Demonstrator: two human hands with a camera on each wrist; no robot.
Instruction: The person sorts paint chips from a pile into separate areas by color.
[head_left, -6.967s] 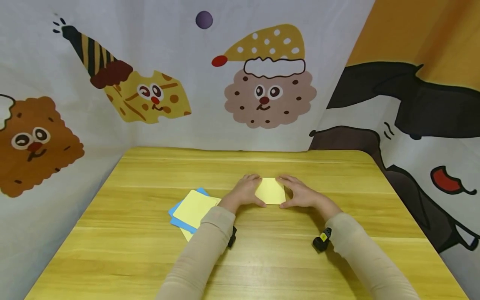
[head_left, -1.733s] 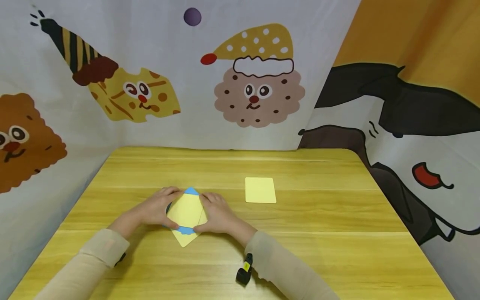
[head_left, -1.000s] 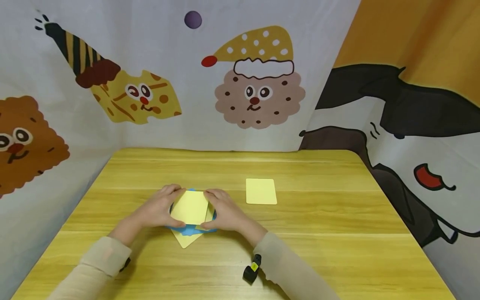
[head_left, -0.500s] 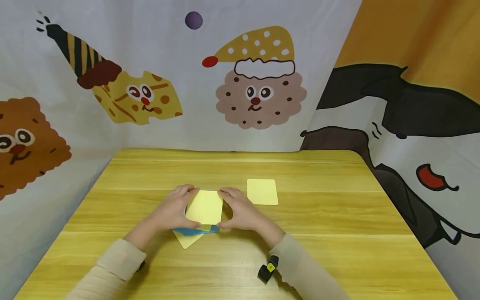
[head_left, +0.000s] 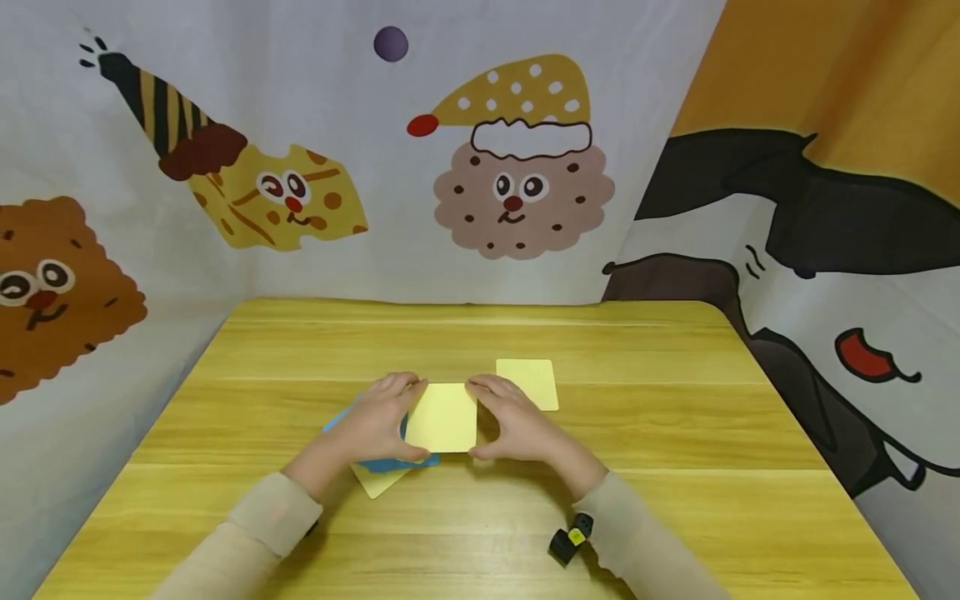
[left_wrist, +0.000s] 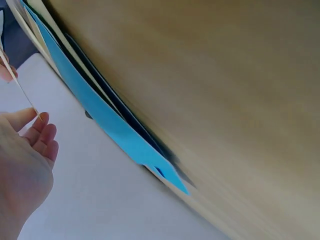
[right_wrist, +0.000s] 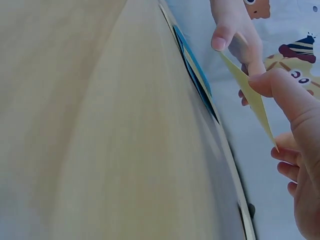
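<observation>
A yellow square card (head_left: 442,418) is held above the table between both hands. My left hand (head_left: 377,423) pinches its left edge, thumb at the near corner and fingers at the far one. On the opposite edge, my right hand (head_left: 521,425) pinches it the same way. Seen nearly edge-on in the right wrist view, the thin yellow card (right_wrist: 256,102) hangs clear of the tabletop. Under and beside my left hand lies a loose pile with a blue piece (head_left: 393,464) and a yellow card (head_left: 375,483) poking out below; the hand hides part of it.
Another yellow square card (head_left: 534,383) lies flat on the wooden table (head_left: 637,358), just behind my right hand. A printed cartoon curtain (head_left: 360,275) hangs behind the table. A black wrist camera (head_left: 570,540) sits at the right cuff.
Seven seconds ago both hands were at the yellow card lying farther right. They moved to the pile, lifted its top yellow card, and have carried it rightward.
</observation>
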